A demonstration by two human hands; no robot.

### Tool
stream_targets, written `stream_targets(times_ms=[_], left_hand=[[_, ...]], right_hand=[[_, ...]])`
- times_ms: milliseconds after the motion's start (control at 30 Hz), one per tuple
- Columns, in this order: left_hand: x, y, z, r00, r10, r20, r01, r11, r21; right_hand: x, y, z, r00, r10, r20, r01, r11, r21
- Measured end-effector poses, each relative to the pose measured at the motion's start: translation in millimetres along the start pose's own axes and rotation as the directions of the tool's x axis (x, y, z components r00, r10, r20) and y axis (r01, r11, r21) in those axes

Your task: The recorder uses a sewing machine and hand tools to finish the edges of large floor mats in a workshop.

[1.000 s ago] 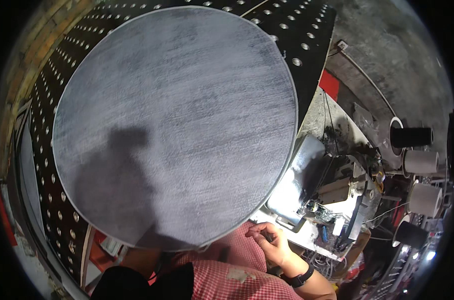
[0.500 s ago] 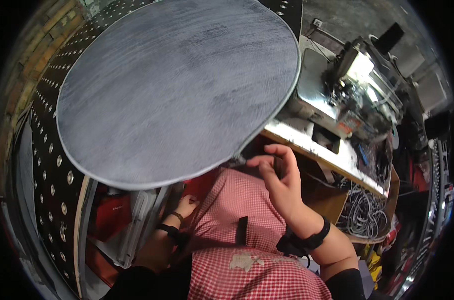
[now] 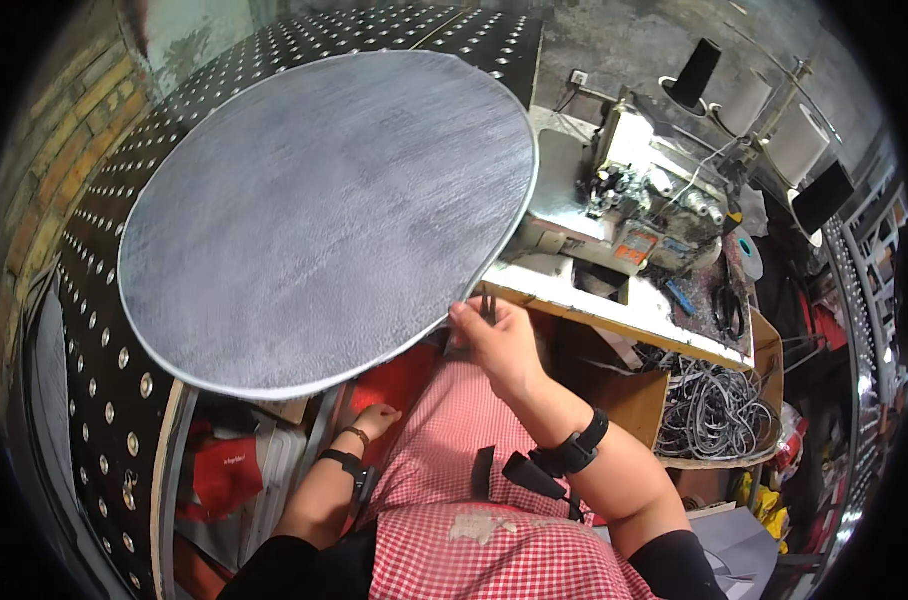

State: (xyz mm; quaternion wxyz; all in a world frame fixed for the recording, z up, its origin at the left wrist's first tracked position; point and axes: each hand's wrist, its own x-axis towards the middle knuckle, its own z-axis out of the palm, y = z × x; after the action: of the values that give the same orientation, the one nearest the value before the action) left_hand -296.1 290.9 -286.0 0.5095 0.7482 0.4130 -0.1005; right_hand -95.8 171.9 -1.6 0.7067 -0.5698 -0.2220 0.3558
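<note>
The right grip is pinched, in the head view, at the edge of a large, round, grey fabric-like sheet, a dark pronged tool held alongside. The edge is best guided unstretched. Streaked, pale-rimmed, the sheet is spread beyond-left, over the silver-dotted black table. The left grip, lower left, cannot be read.
</note>
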Motion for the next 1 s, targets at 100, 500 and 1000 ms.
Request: stream_targets(times_ms=[100, 500, 1000], left_hand=[[11.1, 27.7, -8.2, 0.987, -0.092, 0.129, 0.065, 0.979, 0.195], [72.5, -56.5, 28.9, 0.849, -0.346, 0.399, 0.524, 0.648, -0.553], [-135.4, 271.4, -112.5, 0.746, 0.355, -0.564, -0.597, -0.017, -0.802]], right_hand=[[-0.9, -4.9, -21.9, 0.998, 0.031, 0.046, -0.028, 0.998, -0.06], [-21.7, -22.9, -104.9, 0.999, 0.014, -0.039, -0.02, 0.989, -0.148], [38.4, -54.0, -148.5, 0.846, -0.426, -0.322, 0.244, 0.844, -0.477]])
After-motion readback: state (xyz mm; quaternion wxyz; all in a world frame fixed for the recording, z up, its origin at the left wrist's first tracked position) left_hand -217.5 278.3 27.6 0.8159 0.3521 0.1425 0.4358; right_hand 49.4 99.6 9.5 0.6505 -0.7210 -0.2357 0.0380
